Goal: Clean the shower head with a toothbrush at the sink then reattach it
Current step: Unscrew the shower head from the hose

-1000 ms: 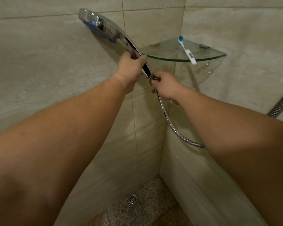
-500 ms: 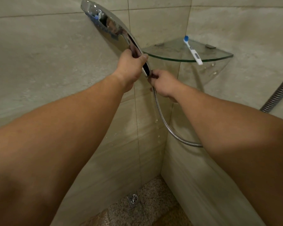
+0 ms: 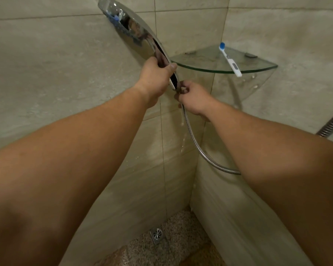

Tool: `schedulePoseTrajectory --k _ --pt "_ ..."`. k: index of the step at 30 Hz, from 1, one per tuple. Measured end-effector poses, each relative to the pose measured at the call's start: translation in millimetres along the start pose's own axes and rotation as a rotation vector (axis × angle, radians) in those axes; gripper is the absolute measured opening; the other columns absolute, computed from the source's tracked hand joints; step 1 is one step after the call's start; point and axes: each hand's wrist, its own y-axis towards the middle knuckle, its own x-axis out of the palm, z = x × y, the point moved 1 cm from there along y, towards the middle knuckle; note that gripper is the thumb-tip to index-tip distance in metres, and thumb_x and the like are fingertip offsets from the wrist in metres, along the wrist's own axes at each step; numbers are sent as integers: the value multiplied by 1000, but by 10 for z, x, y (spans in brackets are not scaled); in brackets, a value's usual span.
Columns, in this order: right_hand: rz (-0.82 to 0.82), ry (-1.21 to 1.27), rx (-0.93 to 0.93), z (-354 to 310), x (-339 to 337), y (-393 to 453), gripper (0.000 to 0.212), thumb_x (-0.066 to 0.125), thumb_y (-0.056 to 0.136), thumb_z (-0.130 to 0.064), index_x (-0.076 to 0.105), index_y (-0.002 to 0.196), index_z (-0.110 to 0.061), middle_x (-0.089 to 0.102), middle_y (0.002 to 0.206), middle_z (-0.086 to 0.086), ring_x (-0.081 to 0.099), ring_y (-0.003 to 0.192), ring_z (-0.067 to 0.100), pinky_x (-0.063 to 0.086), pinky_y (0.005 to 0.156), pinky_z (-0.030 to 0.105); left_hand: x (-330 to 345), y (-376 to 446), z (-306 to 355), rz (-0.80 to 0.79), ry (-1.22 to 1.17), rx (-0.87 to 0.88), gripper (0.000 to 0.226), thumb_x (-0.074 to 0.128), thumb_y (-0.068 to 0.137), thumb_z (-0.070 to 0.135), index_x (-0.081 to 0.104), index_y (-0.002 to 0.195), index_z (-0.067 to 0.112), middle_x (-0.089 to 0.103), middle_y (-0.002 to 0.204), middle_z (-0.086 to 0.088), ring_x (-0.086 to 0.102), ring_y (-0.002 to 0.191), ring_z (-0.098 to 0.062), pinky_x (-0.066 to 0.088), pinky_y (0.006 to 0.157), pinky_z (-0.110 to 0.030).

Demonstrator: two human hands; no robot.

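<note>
shower head (image 3: pixel 132 33): chrome, large flat disc on a long handle; was held up and left of the shelf (image 3: pixel 256 70), disc tilted toward the wall, blue nozzles on its underside.
left hand (image 3: pixel 155 78): was wrapped round the handle just left of the shelf's front edge, thumb over the top.
right hand (image 3: pixel 193 97): was pinching the nut at the foot of the handle, below the shelf and just beside the left hand; fingers curled on the joint.
hose (image 3: pixel 197 145): ribbed metal, hung from the nut in a loose curve below the shelf and ran behind the right forearm.
toothbrush (image 3: pixel 230 59): white handle, blue bristles; lay on the shelf, its tail past the front edge.
drops: water showed falling beside the hose, below the shelf.
handling, judged: head likely light but top-heavy, rigid, wet chrome slick; hose limp and apt to swing once freed.
where to hold, judged: mid-handle in a full fist for the head, fingertips on the nut only; the disc edge offers poor purchase.
risk, judged: glass shelf close by the handle, so a slip could knock it or the toothbrush.
state of task, judged: head looked joined to the hose, cleaning not yet begun.
</note>
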Motion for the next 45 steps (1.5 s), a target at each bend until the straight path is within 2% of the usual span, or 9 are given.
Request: schedulePoseTrajectory --k 6,8,14,19,22,26,31,37,45 --pt "57 -48 0 -27 -2 -21 14 70 85 -17 63 94 -25 68 88 5 67 88 31 55 83 51 5 0 13 7 -10 4 20 67 88 19 59 103 8 69 116 -24 67 111 -40 55 99 -58" --pt "90 -40 18 11 -17 12 25 77 78 -18 53 81 -26 65 82 5 67 82 35 56 77 53 16 -12 15 0 -18 5 20 67 88 18 58 102 6 68 111 -26 67 110 -41 53 99 -60" --pt "-14 41 0 -30 -49 -70 37 60 93 -12 55 130 -14 67 93 7 64 80 27 55 80 40 16 -46 50 -1 -6 4 25 68 81 24 59 99 10 68 117 -27 66 112 -42 55 98 -59" --pt "53 0 -26 -22 -53 -64 10 64 91 -13 63 89 -23 62 73 1 64 69 25 58 76 43 14 -35 64 12 3 11 10 67 94 14 57 96 14 68 118 -25 67 112 -40 54 98 -58" --pt "113 -68 11 -27 -69 -49 28 77 78 -19 50 75 -25 61 70 0 65 70 28 58 71 43 29 -46 74 6 -11 7 10 67 95 12 57 98 10 67 107 -22 68 105 -38 55 96 -60" --pt "135 -104 -6 34 -64 9 35 79 70 -25 45 77 -26 65 78 4 66 74 30 57 69 49 52 -63 73 5 -11 3 19 68 92 16 60 105 5 68 116 -27 67 111 -43 56 94 -61" --pt "49 -10 -44 -18 -63 -37 40 70 84 -22 57 122 -21 64 83 -4 63 77 20 57 78 41 41 -58 93 -3 -13 5 21 67 93 15 60 109 4 68 117 -26 67 112 -42 56 95 -59" --pt "76 -66 -37 -57 -57 -68 11 67 87 -19 67 96 -25 69 86 5 68 84 31 56 80 49 28 -50 108 2 -20 4 10 67 94 13 57 98 11 68 114 -25 65 114 -44 55 97 -60" --pt "200 -50 -9 -4 -82 -46 36 76 72 -14 43 74 -27 64 86 5 69 83 28 57 73 52 99 -63 115 -4 -80 -16 19 64 99 9 56 114 1 67 115 -25 69 109 -37 63 87 -46"
